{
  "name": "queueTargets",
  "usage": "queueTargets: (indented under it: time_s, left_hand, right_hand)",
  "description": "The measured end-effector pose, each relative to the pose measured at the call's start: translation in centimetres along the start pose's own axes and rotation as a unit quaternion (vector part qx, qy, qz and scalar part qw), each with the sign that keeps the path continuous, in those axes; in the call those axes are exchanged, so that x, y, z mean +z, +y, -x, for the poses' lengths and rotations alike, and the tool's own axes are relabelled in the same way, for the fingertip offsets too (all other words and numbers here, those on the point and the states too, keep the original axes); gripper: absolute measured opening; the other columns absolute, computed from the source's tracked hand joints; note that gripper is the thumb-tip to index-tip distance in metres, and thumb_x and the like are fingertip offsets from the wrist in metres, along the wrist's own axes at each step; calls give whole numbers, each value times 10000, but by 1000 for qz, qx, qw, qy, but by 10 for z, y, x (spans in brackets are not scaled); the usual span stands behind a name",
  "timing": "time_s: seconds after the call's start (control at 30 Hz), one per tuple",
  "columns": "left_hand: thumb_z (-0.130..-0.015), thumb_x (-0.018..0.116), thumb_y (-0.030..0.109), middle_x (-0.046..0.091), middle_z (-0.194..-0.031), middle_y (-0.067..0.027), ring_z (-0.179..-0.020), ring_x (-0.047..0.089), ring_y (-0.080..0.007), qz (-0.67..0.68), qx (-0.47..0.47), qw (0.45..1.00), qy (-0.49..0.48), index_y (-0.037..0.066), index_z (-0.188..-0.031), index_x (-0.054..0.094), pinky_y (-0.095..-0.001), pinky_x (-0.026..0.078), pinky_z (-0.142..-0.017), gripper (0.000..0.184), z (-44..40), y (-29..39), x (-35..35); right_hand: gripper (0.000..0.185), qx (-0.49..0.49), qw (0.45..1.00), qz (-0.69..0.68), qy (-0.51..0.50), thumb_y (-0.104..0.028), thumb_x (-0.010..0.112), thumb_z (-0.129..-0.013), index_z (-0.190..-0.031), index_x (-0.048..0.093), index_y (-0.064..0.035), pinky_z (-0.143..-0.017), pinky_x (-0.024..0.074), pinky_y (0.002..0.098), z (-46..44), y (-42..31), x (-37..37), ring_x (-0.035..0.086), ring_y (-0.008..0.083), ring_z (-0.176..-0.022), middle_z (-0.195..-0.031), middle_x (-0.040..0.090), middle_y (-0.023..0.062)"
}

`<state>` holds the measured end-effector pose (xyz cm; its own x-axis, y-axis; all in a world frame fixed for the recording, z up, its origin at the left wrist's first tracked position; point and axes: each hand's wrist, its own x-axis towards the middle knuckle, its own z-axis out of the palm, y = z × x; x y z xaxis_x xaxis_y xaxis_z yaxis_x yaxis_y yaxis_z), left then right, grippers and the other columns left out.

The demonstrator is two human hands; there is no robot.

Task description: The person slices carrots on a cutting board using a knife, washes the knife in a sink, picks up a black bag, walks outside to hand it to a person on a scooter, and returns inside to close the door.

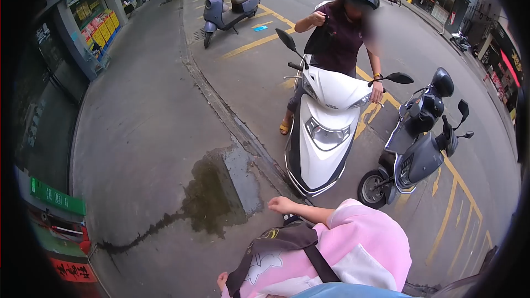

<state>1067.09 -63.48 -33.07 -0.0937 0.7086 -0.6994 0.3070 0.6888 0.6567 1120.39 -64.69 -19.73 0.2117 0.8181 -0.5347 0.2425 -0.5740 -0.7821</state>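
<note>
My right hand (281,205) is out in front of my pink sleeve, its fingers loosely curled with nothing visible in them. Just beyond it stands the white scooter (329,96), its front turned toward me. My left hand (222,281) shows only partly at the lower edge, beside the dark bag (271,241) across my pink top, and its fingers are mostly hidden. A person (345,36) in a dark helmet and dark top stands astride the white scooter. One of that person's hands (377,91) rests by the handlebar grip; the other is raised near a dark bag.
A grey scooter (411,154) is parked close to the right, and another scooter (231,8) stands farther back. A wet patch (210,193) lies on the pavement beside the kerb (221,105). Shopfronts line the left, with a green box (58,196) low down.
</note>
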Motion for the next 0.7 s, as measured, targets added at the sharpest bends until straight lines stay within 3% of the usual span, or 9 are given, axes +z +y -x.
queueTargets:
  time_s: [0.07,0.17,0.27,0.43,0.53,0.57,0.6,0.67,0.7]
  left_hand:
    - [-877,646,207,582,-790,3,-649,542,-121,9,-28,999,21,90,-1002,607,-264,462,-564,176,5,-21,-36]
    - [-880,641,208,583,-796,4,-654,542,-120,29,-38,998,46,94,-1005,606,-260,459,-569,173,12,-52,-111]
    - [-884,636,209,585,-802,4,-659,542,-118,58,-52,993,84,98,-1009,606,-256,456,-574,169,25,-90,-192]
    - [-890,628,210,587,-811,5,-667,542,-116,117,-88,975,168,105,-1014,606,-250,451,-583,164,54,-142,-315]
    - [-893,623,210,588,-817,6,-672,543,-114,163,-106,957,214,109,-1017,605,-246,448,-588,161,62,-173,-382]
    - [-895,621,211,588,-819,6,-674,543,-114,180,-109,951,225,110,-1018,605,-244,447,-590,160,64,-186,-403]
    - [-896,620,211,589,-821,7,-676,543,-113,198,-111,945,234,112,-1020,605,-243,446,-592,159,67,-198,-421]
    - [-918,592,221,596,-855,7,-740,552,-103,244,-79,945,205,131,-1040,603,-238,430,-633,152,53,-213,-452]
    - [-912,608,223,606,-860,2,-759,548,-103,291,-52,927,232,120,-1039,603,-253,446,-661,164,37,-217,-465]
  right_hand:
    - [340,-95,985,135,-41,-327,611,-851,-1066,658,-68,-804,515,360,10,2,68,674,241,-881,-951,702,113]
    - [348,-107,970,185,-117,-331,615,-838,-1064,659,-70,-814,511,396,2,-13,155,670,296,-889,-957,705,117]
    - [337,-102,966,230,-67,-324,624,-833,-1050,661,-70,-808,512,390,-17,-41,253,672,293,-883,-930,707,112]
    - [319,-74,986,111,-105,-306,622,-832,-1033,662,-61,-807,512,388,-17,-126,401,673,277,-866,-881,705,121]
    - [300,-145,953,226,-138,-302,618,-830,-1006,671,-65,-804,512,398,-46,-116,490,671,275,-865,-894,702,125]
    - [288,-118,936,282,-174,-299,620,-822,-988,677,-70,-803,511,408,-55,-115,507,667,290,-874,-924,699,128]
    - [275,-89,912,340,-212,-295,623,-814,-969,683,-75,-802,509,419,-63,-110,521,663,304,-884,-954,695,132]
    - [225,-170,701,602,-342,-223,555,-841,-968,696,-101,-776,535,433,-156,-15,566,650,338,-916,-1009,681,142]
    - [229,-136,635,651,-392,-213,526,-870,-982,682,-89,-708,554,435,-182,-18,579,658,320,-908,-973,679,142]
